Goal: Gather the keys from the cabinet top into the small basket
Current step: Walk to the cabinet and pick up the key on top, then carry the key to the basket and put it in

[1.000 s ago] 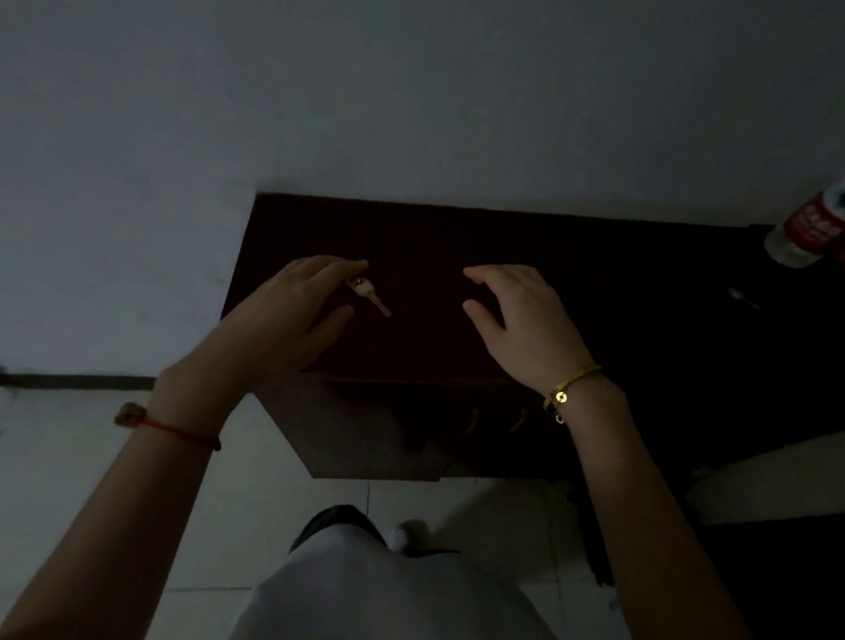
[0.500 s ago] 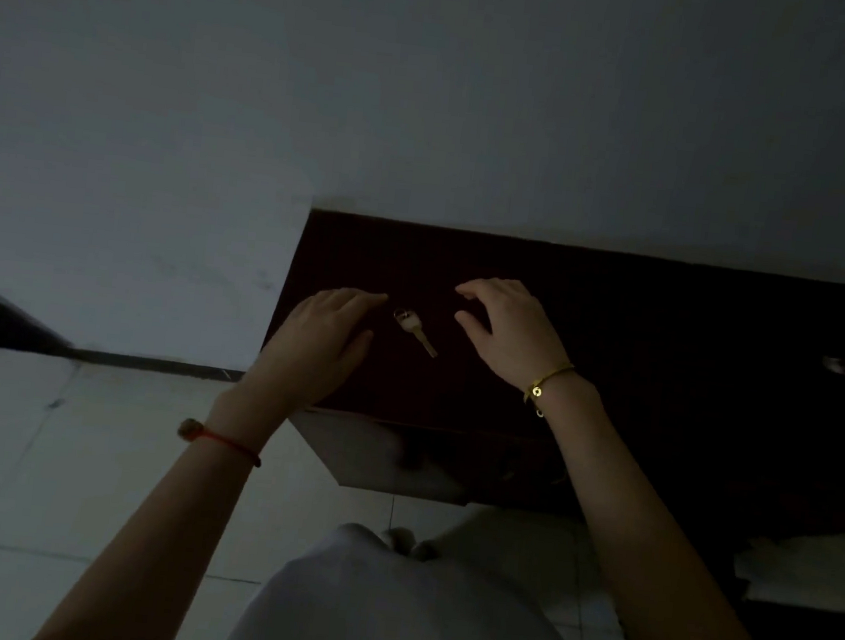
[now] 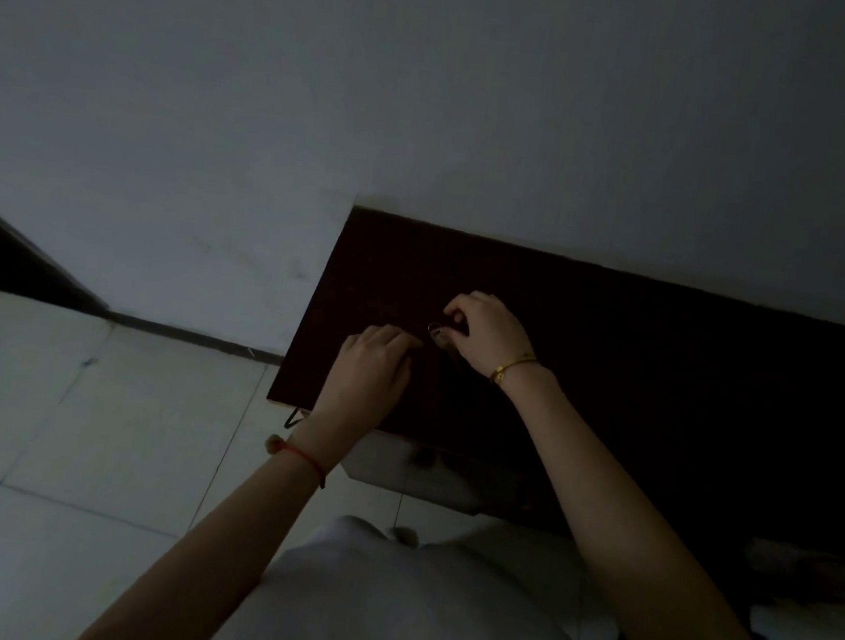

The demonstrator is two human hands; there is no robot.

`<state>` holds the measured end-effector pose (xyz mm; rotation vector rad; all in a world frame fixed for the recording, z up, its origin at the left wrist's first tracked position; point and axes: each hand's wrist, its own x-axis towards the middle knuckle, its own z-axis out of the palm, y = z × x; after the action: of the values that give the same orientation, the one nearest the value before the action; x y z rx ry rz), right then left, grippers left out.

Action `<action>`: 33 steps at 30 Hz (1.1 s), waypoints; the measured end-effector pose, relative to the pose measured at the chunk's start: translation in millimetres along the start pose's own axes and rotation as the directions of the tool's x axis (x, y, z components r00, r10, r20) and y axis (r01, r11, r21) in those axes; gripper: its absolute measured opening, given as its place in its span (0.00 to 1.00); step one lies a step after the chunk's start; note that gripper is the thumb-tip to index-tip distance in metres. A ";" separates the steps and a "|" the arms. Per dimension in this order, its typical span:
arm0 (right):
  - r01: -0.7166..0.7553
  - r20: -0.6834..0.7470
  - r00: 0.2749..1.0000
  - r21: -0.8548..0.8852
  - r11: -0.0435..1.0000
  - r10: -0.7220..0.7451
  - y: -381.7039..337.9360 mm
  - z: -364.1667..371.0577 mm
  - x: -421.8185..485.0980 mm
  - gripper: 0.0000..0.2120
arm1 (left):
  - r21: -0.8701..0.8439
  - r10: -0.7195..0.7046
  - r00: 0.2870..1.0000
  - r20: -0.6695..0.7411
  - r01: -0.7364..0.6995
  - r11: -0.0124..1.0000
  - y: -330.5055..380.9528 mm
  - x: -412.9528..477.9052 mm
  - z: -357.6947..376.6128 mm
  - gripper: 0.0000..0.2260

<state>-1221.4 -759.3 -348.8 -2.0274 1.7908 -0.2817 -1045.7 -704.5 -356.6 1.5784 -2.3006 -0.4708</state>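
Pretty dim here; right hand has its grip pinched on 1 key low over the dark cabinet top; left hand rests loosely curled, empty; basket's out of view, so that thin pinch could slip and drop it.

Dark brown cabinet top — pale grey wall — red cord, gold bracelet

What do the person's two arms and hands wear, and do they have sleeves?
Both forearms are bare; no sleeves reach them. The left wrist carries a thin red string bracelet with a small bead at its outer side. The right wrist carries a slim gold bangle with a small round charm. No rings show on the left hand or right hand.
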 end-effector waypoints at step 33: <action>-0.194 -0.035 0.947 0.727 0.658 0.318 -0.2 -15.1 -31.3 0.05 | -0.474 -0.174 0.984 -0.034 0.138 0.869 24.5 -3.8 16.7 0.05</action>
<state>-1232.2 -731.2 -331.4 -1.1966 1.6526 -0.9224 -1072.1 -691.1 -361.2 1.5011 -1.8198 -0.9161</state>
